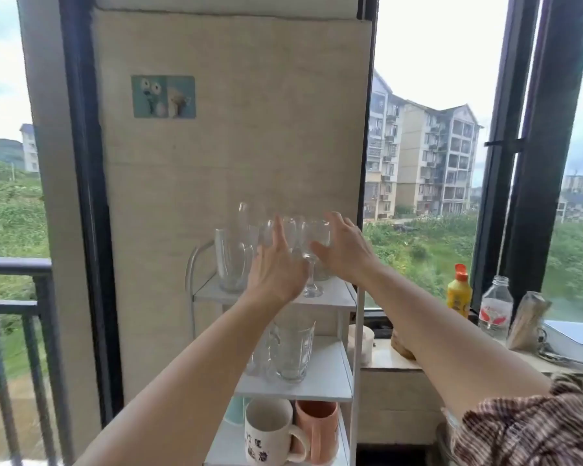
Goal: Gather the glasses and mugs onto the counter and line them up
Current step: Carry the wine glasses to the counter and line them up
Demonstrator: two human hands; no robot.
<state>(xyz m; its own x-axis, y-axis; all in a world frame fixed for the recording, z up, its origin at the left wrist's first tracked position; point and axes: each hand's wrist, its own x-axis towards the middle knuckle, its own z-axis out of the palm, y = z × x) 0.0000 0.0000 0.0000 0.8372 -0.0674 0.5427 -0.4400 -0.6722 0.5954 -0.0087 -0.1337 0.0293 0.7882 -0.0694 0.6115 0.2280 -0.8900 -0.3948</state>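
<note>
A white three-tier rack (347, 294) stands against the beige wall. Its top shelf carries a tall clear glass mug (231, 260) at the left and several stemmed glasses; one wine glass (313, 240) shows between my hands. My left hand (276, 264) and my right hand (344, 250) are both raised at the top shelf with fingers spread, on either side of the wine glass, neither closed on anything. The middle shelf holds clear faceted mugs (292, 351). On the bottom shelf sit a white mug (270, 432) and a pink mug (317, 428).
To the right of the rack runs a stone window counter (384, 359). It bears a yellow bottle (459, 290), a clear plastic bottle (495, 307), a paper-wrapped bundle (527, 321) and a white box (576, 338). A dark railing (14, 304) is at the left.
</note>
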